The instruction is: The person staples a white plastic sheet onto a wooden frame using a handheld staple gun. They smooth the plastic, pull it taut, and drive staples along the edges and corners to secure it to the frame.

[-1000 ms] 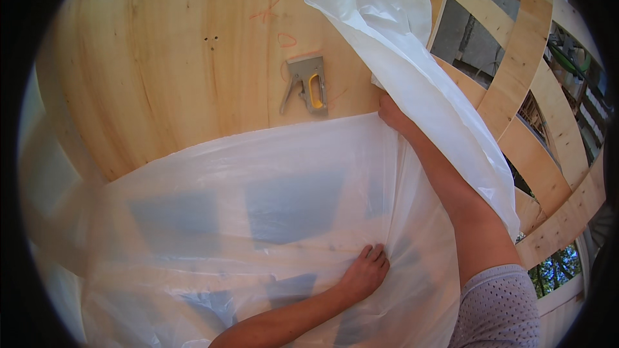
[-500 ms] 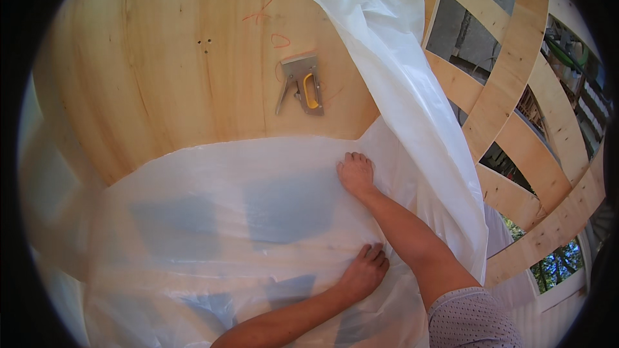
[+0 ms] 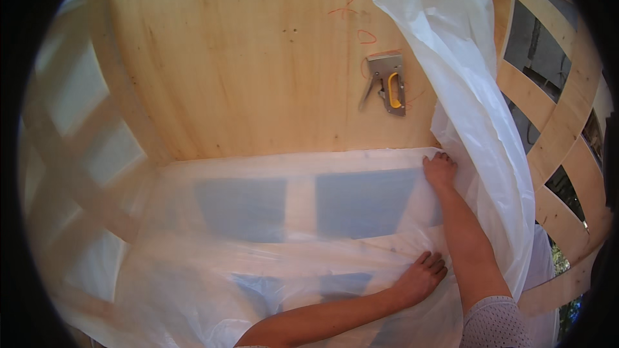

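Observation:
A translucent white plastic sheet (image 3: 300, 196) covers the slatted wooden frame in front of me, its far edge running along the foot of a plywood panel (image 3: 245, 71). My right hand (image 3: 440, 169) is at the sheet's far right corner, fingers curled closed on its edge. Nearer to me, my left hand (image 3: 420, 278) reaches across from the lower left. Its bent fingers grip the sheet, and small folds run out from them. On the plywood beyond my right hand lies a metal staple gun (image 3: 387, 84) with a yellow-edged handle.
A loose, folded length of white plastic (image 3: 467, 71) hangs down on the right, close to my right arm. Behind it stands a lattice of crossed wooden strips (image 3: 570, 116). More sheet-covered lattice (image 3: 97, 135) rises on the left. Red marks (image 3: 366, 37) are drawn on the plywood.
The view has swung left, so everything sits farther right. My right hand has moved up to the sheet's far edge. My left hand stays at about the same place on the sheet.

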The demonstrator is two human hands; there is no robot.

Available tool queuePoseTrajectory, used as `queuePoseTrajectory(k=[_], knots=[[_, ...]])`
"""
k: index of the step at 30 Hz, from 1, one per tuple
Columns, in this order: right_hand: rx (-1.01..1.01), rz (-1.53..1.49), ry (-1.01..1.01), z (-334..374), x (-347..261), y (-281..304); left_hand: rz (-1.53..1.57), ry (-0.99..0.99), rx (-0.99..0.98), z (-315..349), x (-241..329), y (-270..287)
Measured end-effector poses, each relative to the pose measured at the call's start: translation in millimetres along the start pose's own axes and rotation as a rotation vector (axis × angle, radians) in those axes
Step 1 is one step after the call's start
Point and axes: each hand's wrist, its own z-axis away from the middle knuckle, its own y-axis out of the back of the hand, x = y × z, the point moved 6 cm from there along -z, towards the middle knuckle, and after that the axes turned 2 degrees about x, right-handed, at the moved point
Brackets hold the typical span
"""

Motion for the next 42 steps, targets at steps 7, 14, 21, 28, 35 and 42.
queuePoseTrajectory(k=[7, 14, 21, 28, 35, 42], knots=[[-0.147, 0.040, -0.023, -1, -15, 13, -0.043, -0.021, 0.186, 2, 1, -1], [0.382, -0.590, 0.166, 11, -89, 85, 0.018, 0.007, -0.110, 3, -3, -15], [0.676, -0.836, 0.065, 1, -159, 179, 0.565, 0.194, 0.078, 11, -14, -5], [0.468, -0.900, -0.098, -8, -197, 190, 0.889, 0.319, 0.056, 16, -19, -29], [0.211, -0.937, -0.129, -9, -183, 209, 0.778, 0.274, 0.092, 13, -22, -27], [-0.105, -0.613, 0.041, -10, -61, 167, -0.065, -0.049, 0.006, 4, 2, 2]])
